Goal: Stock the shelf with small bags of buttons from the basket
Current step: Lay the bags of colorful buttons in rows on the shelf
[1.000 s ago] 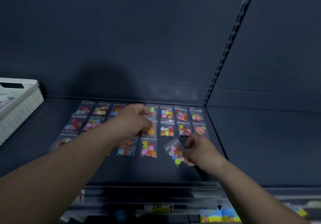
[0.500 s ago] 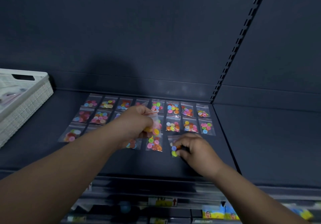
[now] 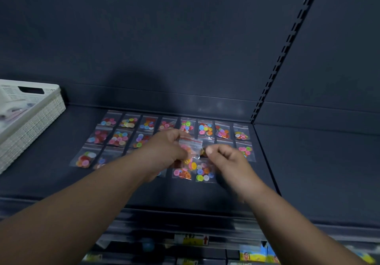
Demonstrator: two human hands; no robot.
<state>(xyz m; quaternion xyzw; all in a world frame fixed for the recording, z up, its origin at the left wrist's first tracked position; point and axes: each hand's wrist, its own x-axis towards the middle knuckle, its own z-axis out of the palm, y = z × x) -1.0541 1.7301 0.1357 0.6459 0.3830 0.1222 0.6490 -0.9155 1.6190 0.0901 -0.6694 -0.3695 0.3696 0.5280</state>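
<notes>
Shelf (image 3: 61, 182) of dark matte metal, flat, with a smooth back panel (image 3: 144, 38) and a slotted upright (image 3: 281, 59) rising at far right. Small clear bags of buttons (image 3: 205, 130) lie flat on it in three rows: squarish, glossy plastic, each holding round buttons in mixed bright colours. The nearer rows are partly hidden behind the hands. White plastic basket (image 3: 41, 116), with a woven-texture wall and a slot handle, sits on the shelf at far left, apart from the rows. Left hand (image 3: 164, 151) grips one raised bag (image 3: 190, 148), clear with a red zip strip along its top, above the middle row. Right hand (image 3: 228, 159) is just beside it, fingers curled, thumb tip at the bag's right edge; whether it pinches the bag cannot be told. Yellow label (image 3: 191, 240) sits below the near shelf edge.
</notes>
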